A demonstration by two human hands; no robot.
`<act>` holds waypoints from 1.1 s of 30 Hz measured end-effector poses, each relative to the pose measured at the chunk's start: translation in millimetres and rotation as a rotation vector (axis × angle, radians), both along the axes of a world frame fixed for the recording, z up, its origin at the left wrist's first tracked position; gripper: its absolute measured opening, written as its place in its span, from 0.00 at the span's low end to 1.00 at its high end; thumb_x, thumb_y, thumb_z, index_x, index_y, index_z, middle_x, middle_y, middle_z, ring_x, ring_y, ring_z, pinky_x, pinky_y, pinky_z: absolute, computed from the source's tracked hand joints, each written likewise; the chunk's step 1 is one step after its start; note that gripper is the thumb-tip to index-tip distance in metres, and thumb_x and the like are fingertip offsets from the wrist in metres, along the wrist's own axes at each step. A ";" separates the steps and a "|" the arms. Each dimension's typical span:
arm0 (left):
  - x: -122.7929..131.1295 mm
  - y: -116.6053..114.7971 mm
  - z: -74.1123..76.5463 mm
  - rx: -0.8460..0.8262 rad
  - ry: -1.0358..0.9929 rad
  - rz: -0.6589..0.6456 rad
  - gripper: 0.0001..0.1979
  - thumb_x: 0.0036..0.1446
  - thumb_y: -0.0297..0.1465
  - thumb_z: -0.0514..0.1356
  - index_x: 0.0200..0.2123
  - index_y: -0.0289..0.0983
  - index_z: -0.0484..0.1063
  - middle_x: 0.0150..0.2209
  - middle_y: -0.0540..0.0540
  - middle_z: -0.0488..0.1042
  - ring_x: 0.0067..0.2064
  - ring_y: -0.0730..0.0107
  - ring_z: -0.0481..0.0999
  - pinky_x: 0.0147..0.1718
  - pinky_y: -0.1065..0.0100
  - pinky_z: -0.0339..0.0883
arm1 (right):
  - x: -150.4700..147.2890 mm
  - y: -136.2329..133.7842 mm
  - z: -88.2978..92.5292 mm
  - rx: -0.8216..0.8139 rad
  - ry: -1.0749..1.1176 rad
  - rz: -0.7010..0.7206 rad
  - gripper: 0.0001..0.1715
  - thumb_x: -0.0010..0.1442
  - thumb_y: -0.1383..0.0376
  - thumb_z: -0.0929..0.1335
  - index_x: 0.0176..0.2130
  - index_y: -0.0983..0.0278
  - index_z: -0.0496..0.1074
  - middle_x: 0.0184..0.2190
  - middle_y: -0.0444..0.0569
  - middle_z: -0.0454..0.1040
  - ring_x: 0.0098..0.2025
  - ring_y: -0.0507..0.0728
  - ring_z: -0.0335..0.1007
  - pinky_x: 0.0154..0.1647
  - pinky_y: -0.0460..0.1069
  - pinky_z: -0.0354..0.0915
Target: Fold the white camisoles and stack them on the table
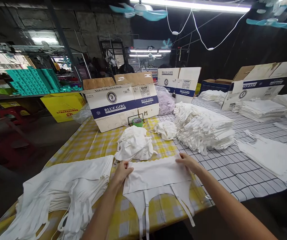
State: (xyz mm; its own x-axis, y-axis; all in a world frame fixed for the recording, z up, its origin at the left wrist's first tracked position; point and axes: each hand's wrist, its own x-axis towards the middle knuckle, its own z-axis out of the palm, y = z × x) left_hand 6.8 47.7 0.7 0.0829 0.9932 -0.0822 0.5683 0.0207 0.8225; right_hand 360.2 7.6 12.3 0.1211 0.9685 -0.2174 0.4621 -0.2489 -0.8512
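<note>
A white camisole [158,178] lies spread on the table in front of me, its scalloped hem away from me and its thin straps trailing toward the near edge. My left hand [122,172] pinches the hem's left corner between thumb and fingers. At the opposite corner, my right hand [187,161] is closed on the fabric too. Left of the camisole sits a neat stack of similar white garments [70,173] with straps hanging toward me. A crumpled heap of white garments [134,143] lies just beyond the hem.
A yellow checked cloth [88,140] covers the near table; a white grid cloth [223,180] covers the right side. Behind stands a printed carton [123,103] with green tape [137,122] before it. A large white pile [203,126] and a flat white garment [271,153] lie rightward.
</note>
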 end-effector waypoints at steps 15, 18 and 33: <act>-21.8 -18.2 171.3 0.326 -0.202 -0.001 0.17 0.41 0.40 0.65 0.31 0.33 0.72 0.31 0.44 0.74 0.33 0.62 0.73 0.33 0.65 0.66 | 14.7 -20.1 161.5 0.481 0.290 0.235 0.17 0.49 0.55 0.71 0.36 0.63 0.70 0.32 0.46 0.72 0.35 0.54 0.67 0.37 0.48 0.63; -28.5 -48.6 145.4 0.543 0.013 -0.090 0.10 0.42 0.36 0.64 0.24 0.37 0.68 0.33 0.45 0.71 0.41 0.60 0.71 0.43 0.63 0.63 | 16.6 -45.8 135.5 0.471 0.168 0.322 0.13 0.51 0.56 0.69 0.33 0.63 0.69 0.35 0.47 0.71 0.37 0.55 0.66 0.38 0.49 0.63; -55.7 -161.4 -13.7 0.360 0.386 -0.541 0.23 0.47 0.24 0.57 0.48 0.44 0.65 0.50 0.43 0.68 0.56 0.57 0.63 0.51 0.59 0.62 | 14.1 -159.4 -3.6 0.253 -0.123 0.395 0.18 0.48 0.73 0.61 0.36 0.58 0.72 0.51 0.49 0.65 0.58 0.62 0.56 0.45 0.51 0.65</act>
